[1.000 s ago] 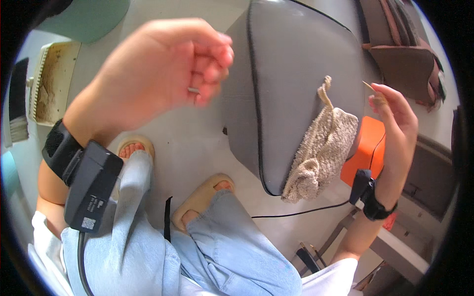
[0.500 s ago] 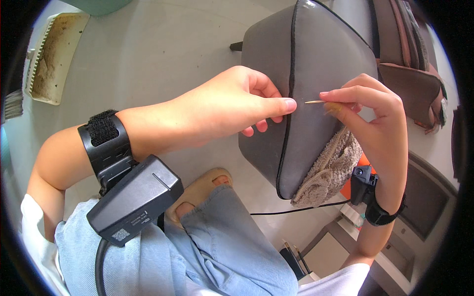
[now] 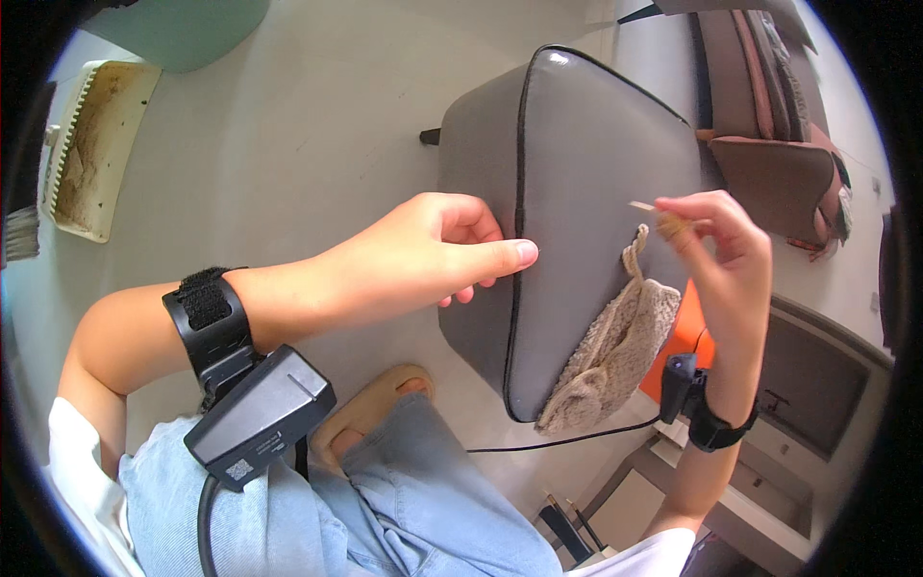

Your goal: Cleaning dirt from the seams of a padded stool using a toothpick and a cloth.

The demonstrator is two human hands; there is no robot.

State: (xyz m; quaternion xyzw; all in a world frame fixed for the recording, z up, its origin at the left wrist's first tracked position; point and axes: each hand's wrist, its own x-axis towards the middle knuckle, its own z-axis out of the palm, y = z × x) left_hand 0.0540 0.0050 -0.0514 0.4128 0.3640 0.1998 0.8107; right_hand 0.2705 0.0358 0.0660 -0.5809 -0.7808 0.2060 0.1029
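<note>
A thin pale toothpick-like stick point(image 3: 641, 206) points left from the pinched thumb and forefinger of my right hand point(image 3: 721, 240). That hand is slightly blurred, above the right part of a grey padded stool point(image 3: 586, 183) with black piping. My left hand point(image 3: 447, 245) hovers by the stool's left piped edge, thumb stretched out and fingers curled behind it. Its fingertips are partly hidden, and whatever may be between them does not show. Below my right hand, a beige towelling cloth point(image 3: 615, 356) with a hanging loop lies at the stool's near right edge.
A dirty cream dustpan point(image 3: 101, 154) lies at far left beside a brush point(image 3: 21, 231), near a green bin point(image 3: 192, 34). A grey sofa point(image 3: 769, 163) stands at far right. An orange object point(image 3: 685, 337) shows behind the cloth. A black cable point(image 3: 567, 444) runs from my right wrist device.
The view has shifted, showing more of the sofa and stool top. My right hand has drawn away from my left, still pinching the stick. The cloth's loop now shows.
</note>
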